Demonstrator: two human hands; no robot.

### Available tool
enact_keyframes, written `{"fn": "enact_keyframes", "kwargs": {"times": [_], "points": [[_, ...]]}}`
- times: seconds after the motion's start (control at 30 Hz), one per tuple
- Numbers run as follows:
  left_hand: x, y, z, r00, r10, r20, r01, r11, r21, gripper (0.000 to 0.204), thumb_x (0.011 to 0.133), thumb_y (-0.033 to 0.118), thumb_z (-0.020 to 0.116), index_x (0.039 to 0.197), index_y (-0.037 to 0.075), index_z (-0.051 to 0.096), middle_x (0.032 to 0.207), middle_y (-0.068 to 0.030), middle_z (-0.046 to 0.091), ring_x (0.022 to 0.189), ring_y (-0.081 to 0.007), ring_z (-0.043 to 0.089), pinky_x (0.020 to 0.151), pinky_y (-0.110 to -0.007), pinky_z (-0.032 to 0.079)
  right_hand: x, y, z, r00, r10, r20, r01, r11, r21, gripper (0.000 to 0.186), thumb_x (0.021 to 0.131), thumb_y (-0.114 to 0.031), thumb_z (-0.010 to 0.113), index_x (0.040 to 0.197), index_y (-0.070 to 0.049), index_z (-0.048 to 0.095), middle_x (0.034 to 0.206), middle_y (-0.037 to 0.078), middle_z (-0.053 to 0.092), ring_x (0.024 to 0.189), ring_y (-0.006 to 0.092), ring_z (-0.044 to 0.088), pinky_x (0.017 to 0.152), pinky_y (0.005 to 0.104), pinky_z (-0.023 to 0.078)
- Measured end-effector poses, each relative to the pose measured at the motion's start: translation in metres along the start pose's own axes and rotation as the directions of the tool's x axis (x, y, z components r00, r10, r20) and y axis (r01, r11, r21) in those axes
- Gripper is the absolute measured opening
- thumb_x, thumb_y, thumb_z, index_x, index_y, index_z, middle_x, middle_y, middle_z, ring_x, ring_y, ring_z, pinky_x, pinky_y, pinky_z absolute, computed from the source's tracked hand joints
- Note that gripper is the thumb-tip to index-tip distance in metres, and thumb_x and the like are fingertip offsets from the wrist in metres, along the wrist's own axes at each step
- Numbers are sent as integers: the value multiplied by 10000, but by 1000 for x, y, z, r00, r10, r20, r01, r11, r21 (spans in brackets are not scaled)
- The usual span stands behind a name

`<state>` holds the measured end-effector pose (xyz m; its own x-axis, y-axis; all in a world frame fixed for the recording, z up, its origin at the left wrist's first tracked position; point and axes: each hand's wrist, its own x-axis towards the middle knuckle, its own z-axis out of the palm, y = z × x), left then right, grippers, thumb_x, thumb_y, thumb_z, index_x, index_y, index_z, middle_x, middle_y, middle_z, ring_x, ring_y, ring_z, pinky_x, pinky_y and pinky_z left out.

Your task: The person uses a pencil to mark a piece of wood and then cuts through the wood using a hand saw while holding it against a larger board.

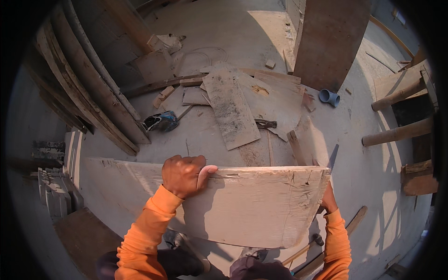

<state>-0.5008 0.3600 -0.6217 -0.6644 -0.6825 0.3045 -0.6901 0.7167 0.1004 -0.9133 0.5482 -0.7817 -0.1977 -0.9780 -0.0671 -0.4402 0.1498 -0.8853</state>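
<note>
My left hand (184, 175) grips the top edge of a pale, worn wooden board (252, 205), its fingers curled over the rim. The board stands on edge across the lower middle, above my legs. Behind its right end, my right hand (328, 198) is partly covered, so its fingers are hidden. A saw blade (333, 157) rises just above that corner, over my right hand; its handle is out of sight. Beyond the board, a hammer (267, 124) lies among loose scrap boards (228, 107).
Curved planks (84, 88) lean at left. A blue-black object (161, 121) and grey pipe fitting (329, 97) lie on the concrete floor (224, 32). A tall panel (326, 42) stands behind. Round timber poles (387, 136) jut from the right; stacked pieces (53, 191) sit lower left.
</note>
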Motion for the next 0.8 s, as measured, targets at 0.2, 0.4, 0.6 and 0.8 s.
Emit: {"fn": "enact_keyframes", "kwargs": {"times": [0.2,0.4,0.6,0.8], "points": [[-33,32,-35,998,64,-27,-65,997,-35,711,963,717,499,589,130,349,492,-29,331,400,-229,341,458,-346,238,22,-39,78,947,-84,310,191,923,-333,651,966,-318,696,1564,-183,477,1328,282,552,1186,435,539,1041,486,475],[-31,26,-52,997,75,-22,-76,994,-72,739,825,767,646,551,149,347,469,5,322,405,-185,339,453,-325,187,97,-67,174,786,-269,556,528,760,-379,561,1002,-305,646,1529,-172,507,1231,296,599,1025,428,600,930,490,527],[-30,20,-71,998,56,5,-55,995,-79,742,820,779,640,544,149,361,473,10,313,407,-182,332,455,-315,192,154,-79,135,757,-302,579,635,550,-543,518,979,-301,665,1456,-116,587,1036,211,640,923,332,592,858,427,483],[-28,22,-56,996,77,-39,-81,990,-112,746,833,781,634,534,153,364,458,22,300,394,-162,299,454,-302,186,202,-81,73,831,-232,505,555,387,-736,521,959,-325,684,1465,-243,592,1218,177,619,994,343,593,855,447,529]]}}
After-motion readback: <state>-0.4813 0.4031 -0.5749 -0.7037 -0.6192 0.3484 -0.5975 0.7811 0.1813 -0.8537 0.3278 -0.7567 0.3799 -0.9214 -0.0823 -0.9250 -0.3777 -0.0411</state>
